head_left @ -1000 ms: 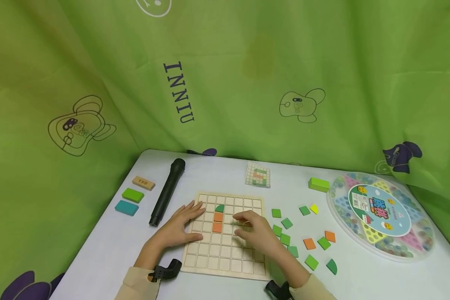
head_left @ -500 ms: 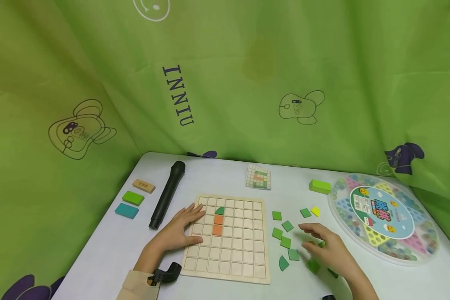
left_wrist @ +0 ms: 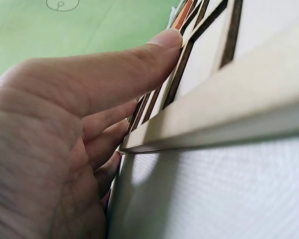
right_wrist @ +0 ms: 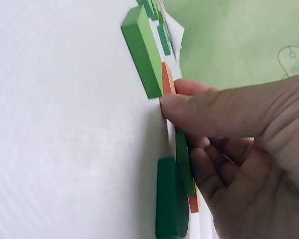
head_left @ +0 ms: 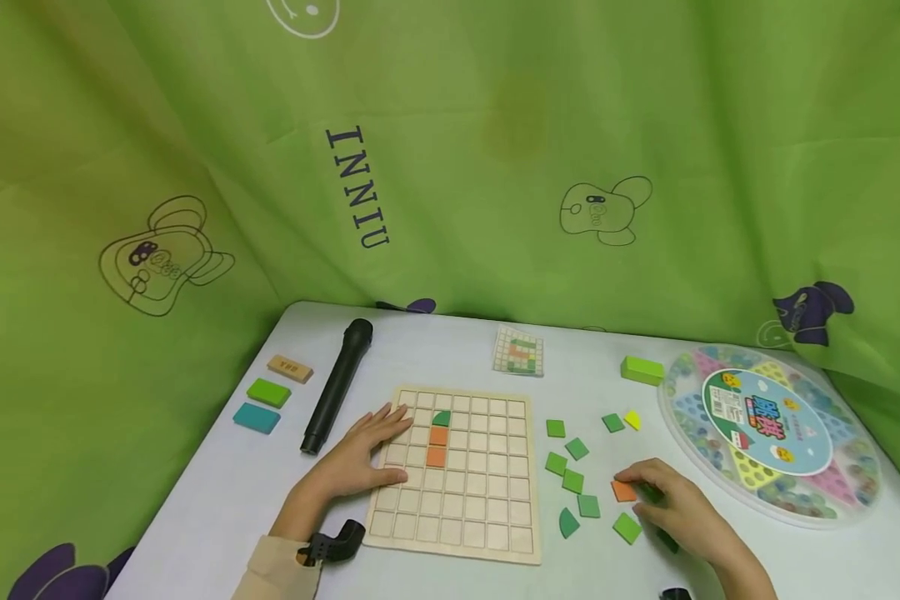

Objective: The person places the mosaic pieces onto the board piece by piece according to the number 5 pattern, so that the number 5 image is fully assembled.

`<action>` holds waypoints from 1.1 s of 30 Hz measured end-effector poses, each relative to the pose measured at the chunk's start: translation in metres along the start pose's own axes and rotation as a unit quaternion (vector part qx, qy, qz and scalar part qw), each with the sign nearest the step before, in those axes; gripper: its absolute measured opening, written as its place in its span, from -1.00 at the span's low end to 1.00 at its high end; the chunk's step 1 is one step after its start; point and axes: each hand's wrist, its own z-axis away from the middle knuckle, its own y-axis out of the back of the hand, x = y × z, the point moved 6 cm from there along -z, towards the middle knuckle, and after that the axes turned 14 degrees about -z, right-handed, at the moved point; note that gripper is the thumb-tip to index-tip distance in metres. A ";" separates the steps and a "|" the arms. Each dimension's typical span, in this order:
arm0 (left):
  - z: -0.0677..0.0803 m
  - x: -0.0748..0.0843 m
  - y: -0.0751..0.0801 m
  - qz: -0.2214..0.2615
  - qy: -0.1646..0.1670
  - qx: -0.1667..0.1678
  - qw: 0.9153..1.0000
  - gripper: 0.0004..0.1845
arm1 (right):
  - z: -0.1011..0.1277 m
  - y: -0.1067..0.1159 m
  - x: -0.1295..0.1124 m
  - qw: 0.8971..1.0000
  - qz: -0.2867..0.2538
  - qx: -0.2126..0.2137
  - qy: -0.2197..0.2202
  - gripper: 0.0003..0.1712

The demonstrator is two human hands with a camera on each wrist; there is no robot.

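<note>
The left hand (head_left: 356, 454), fingers straight, rests on the left edge of the gridded wooden board (head_left: 495, 496); the board looks stiff and flat, easily steadied this way. At the board's three o'clock, on the white table (head_left: 217, 500), the right hand (head_left: 678, 504) pinches an orange tile (head_left: 624, 492) between thumb and forefinger. The tile should prove light, rigid and hard to break, perhaps slightly slick; being thin, it is best taken by two opposite edges.

Farther out, three small blocks (head_left: 268, 392) and a black microphone (head_left: 337, 387) lie at the board's ten o'clock, a pattern card (head_left: 519, 351) at one, none obstructing. Around the tile, a green quarter-circle (head_left: 568, 523) lies at eight o'clock, a light green tile (head_left: 627, 528) at six, a long green block (head_left: 642, 370) at twelve. A darker green tile (right_wrist: 185, 164) and a second quarter-circle (right_wrist: 165, 199) crowd the right hand's underside and could get nudged; contact is hard to tell. The round game box (head_left: 768, 437) sits at two, well apart.
</note>
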 end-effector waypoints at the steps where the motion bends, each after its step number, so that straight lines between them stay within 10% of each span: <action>1: 0.000 0.000 0.000 0.000 0.000 -0.001 1.000 -0.14 | 0.000 0.000 0.000 1.000 0.009 0.008 0.001 -0.60; 18: -0.001 0.000 0.000 0.005 -0.002 -0.002 1.000 -0.14 | -0.009 -0.004 -0.024 0.998 -0.020 0.057 -0.012 -0.71; 33: -0.002 0.002 0.000 0.008 0.007 -0.009 1.000 -0.13 | -0.059 -0.070 -0.099 0.988 -0.151 0.003 0.043 -0.71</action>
